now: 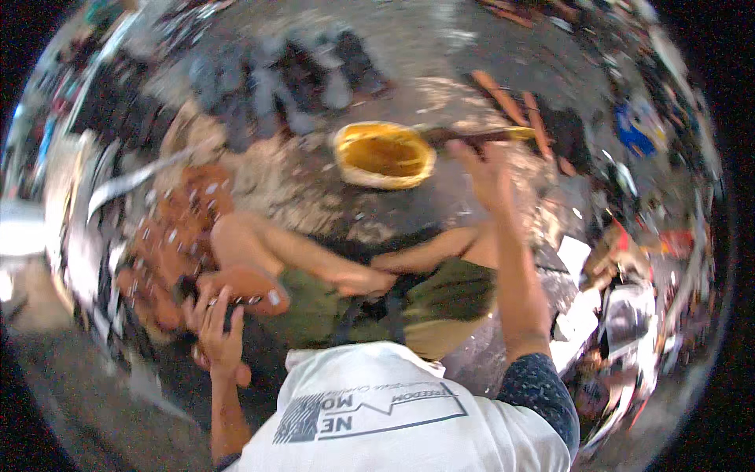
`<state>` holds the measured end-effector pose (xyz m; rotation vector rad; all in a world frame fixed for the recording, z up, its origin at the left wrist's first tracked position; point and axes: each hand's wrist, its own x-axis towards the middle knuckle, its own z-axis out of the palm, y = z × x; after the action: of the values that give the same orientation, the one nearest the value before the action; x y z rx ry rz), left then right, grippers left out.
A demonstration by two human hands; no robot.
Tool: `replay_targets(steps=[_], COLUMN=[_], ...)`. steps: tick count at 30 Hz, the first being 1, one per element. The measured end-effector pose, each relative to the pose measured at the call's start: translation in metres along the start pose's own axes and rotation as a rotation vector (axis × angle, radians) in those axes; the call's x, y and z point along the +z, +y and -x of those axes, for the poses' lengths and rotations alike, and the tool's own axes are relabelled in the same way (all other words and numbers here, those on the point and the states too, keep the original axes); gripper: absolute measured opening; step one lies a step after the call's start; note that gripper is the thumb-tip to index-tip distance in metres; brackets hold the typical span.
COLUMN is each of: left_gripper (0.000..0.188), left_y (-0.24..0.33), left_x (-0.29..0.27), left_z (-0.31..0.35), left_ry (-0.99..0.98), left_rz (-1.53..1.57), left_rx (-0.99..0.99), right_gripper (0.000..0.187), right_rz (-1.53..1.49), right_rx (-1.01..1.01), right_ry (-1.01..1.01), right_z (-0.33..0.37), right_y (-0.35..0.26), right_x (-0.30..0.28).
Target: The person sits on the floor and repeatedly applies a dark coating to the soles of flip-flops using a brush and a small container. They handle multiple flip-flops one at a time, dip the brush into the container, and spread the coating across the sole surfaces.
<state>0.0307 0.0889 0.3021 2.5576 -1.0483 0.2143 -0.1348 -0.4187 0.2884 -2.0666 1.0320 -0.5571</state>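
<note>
My left hand (214, 330) is at the left beside my knee, its fingers on the lower edge of a brown sandal sole (250, 288) with a small white label. Dark pieces show by those fingers; motion blur hides the exact grip. My right hand (489, 175) is stretched forward, thumb and fingers apart, holding nothing. Just beyond its fingertips lies a dark stick-like handle (480, 136) with a yellow end. Left of that hand stands a yellow bowl (385, 187) with yellow-brown stuff inside. The handle's left end comes close to the bowl's rim.
More brown soles (177, 244) with white labels are heaped left of my knee. Dark grey, shoe-like shapes (283, 79) stand in a blurred row ahead. Long orange-brown strips (503, 98) lie ahead right. White sheets (574, 315) and mixed clutter line the right side.
</note>
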Motion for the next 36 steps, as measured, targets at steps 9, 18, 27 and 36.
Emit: replay_targets(steps=[9, 18, 27, 36], left_gripper=[0.027, 0.025, 0.029, 0.098], left_y=[-0.022, 0.001, -0.021, 0.005], left_x=[0.017, -0.033, 0.013, 0.003], left_z=[0.006, -0.01, -0.04, -0.053], left_ry=[0.096, -0.338, 0.404, -0.427], left_rz=[0.379, -0.19, 0.277, -0.043], left_rx=[-0.435, -0.025, 0.222, 0.398], right_gripper=[0.036, 0.033, 0.027, 0.02], right_rz=[-0.113, -0.16, -0.243, -0.347], right_rx=[0.031, 0.036, -0.02, -0.062], right_ry=[0.035, 0.027, 0.011, 0.038], right_z=[-0.004, -0.008, -0.019, -0.02], right_y=[0.015, 0.026, 0.02, 0.018], right_x=[0.005, -0.007, 0.005, 0.014])
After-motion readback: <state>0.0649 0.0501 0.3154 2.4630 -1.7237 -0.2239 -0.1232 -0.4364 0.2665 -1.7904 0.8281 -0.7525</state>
